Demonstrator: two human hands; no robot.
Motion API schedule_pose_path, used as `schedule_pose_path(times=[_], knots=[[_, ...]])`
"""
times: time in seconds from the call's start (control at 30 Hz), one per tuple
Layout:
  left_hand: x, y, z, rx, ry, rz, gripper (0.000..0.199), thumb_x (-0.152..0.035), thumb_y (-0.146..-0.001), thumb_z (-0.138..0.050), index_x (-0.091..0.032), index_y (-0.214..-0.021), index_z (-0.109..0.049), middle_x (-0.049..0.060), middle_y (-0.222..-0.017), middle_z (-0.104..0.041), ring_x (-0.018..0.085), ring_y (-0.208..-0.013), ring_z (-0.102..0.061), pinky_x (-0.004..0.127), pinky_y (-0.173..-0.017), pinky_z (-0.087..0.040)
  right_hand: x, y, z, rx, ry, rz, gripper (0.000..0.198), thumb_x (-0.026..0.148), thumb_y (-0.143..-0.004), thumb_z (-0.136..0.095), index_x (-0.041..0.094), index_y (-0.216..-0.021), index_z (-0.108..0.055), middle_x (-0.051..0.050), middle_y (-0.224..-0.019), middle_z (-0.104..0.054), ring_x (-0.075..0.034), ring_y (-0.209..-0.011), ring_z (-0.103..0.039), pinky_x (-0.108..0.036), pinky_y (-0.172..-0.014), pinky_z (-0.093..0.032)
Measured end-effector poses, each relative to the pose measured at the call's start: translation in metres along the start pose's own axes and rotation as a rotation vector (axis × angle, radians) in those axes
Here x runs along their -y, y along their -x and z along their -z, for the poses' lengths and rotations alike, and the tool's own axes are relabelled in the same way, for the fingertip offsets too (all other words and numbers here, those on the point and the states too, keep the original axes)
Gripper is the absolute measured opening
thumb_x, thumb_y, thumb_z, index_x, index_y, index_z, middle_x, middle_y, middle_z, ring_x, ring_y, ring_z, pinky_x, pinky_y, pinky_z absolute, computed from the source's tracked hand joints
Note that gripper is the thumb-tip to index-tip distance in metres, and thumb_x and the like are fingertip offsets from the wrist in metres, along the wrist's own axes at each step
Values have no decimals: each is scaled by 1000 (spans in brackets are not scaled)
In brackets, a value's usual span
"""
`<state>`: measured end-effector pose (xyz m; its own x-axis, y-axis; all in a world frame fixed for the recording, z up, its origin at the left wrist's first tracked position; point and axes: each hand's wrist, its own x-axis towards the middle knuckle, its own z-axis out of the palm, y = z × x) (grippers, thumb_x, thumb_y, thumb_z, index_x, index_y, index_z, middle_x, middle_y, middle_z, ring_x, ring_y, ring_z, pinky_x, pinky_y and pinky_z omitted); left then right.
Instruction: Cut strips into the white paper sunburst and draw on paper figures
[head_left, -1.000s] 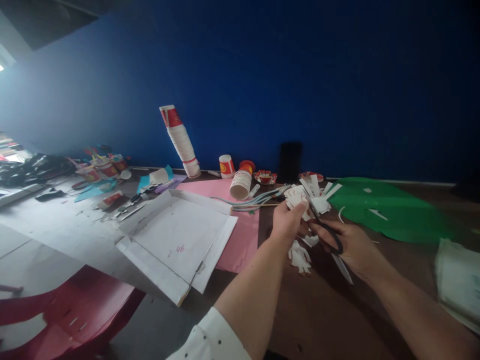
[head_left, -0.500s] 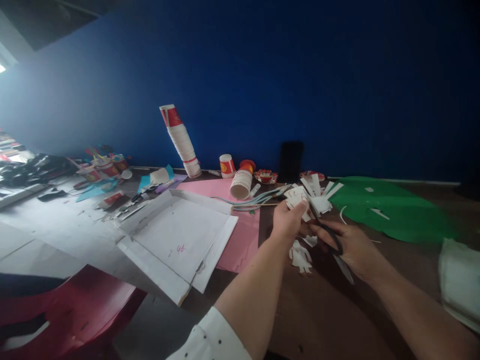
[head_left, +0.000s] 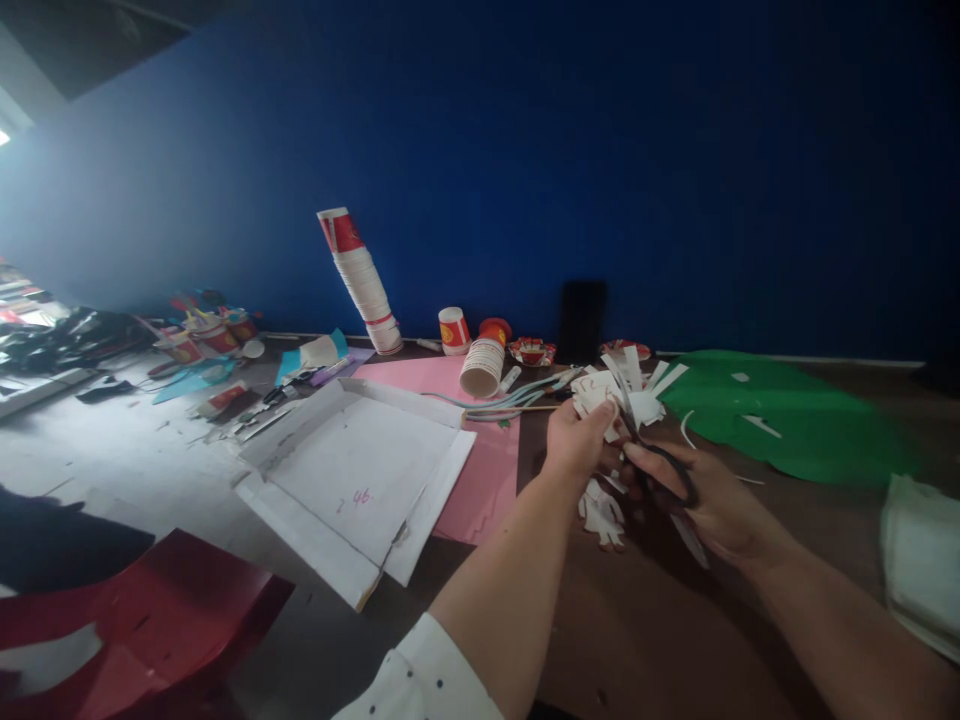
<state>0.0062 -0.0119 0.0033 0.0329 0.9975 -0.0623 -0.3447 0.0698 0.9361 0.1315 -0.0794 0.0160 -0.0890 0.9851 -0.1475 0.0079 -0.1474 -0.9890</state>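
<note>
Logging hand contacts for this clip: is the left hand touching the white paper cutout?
Touching. The head view shows the left hand gripping the white paper cutout, thumb laid over it.

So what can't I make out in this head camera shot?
Head view:
Left hand: fingers mostly hidden by the hand itself and the white paper piece.
White paper piece: its marks are too small to read.
Scissors: the right hand covers part of the handle.
Pink sheet: the white tray hides part of it.
Red chair: cut off by the left and bottom edges.
Pale bundle: blurred, cut off by the right edge.
</note>
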Motion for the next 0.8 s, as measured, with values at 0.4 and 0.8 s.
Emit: schedule_pose_path(times=[0.4,0.8], knots=[[0,-1,0,-6,-13,-12,20,-32,-74,-73,-15,-82,-68,2,-69,-64,13,-61,-57,24,-61,-49,3,0,0,-39,104,45,42,60,-75,-75,18,-71,-73,-1,-59,-64,-14,-50,-56,-27,-47,-45],[5,-3,0,-3,-84,-62,19,-29,-74,-71,-15,-87,-72,5,-79,-71,14,-71,-63,23,-67,-50,9,0,0,-141,237,54,54,65,-66,-78,16,-90,-80,-1,-52,-60,-15,-48,-52,-28,-45,-42]])
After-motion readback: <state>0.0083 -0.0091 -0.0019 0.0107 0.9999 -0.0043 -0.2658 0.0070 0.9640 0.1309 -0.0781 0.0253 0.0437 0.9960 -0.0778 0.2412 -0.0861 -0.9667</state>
